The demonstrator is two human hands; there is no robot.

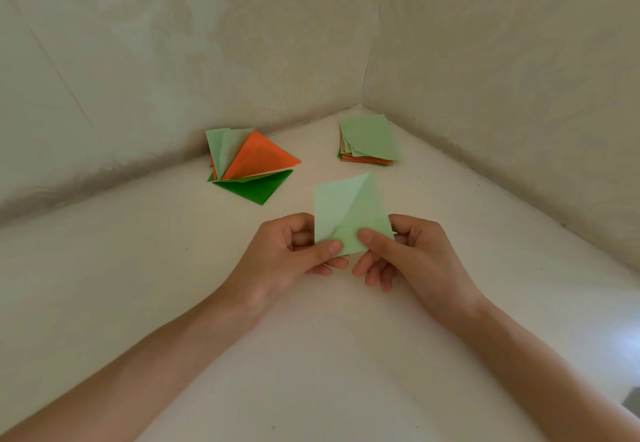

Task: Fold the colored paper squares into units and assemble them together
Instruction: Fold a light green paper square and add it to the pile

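Head view: both hands are raised a little above the pale desk [166, 268], near the middle of the picture, and share one light green paper [348, 207]. The left hand [294, 251] pinches the paper's lower left edge, thumb on the face turned to the camera and curled fingers behind it. The right hand [410, 251] pinches the lower right part in the same way, its thumb lying flat on the front and its fingers tucked behind and below. The two thumb tips sit close together near the bottom corner of the sheet. The paper stands up from the hands with one corner pointing to the far side. A diagonal crease runs down from that upper corner and shorter creases meet near the thumbs, so part of the sheet is already folded.

Beyond the left hand, near the left wall [121, 60], lies a loose pile of folded units [249, 164]: a light green one at the back, an orange one fanned open on top, and a dark green one flat underneath at the front. They overlap and touch each other.

Farther right, in the corner where the two walls meet, sits a stack of unfolded squares [369, 140]. Its top sheets are light green and slightly skewed, with orange and dark green edges showing below. The stack and the pile are well apart, and neither touches the held paper.

Both forearms are bare.
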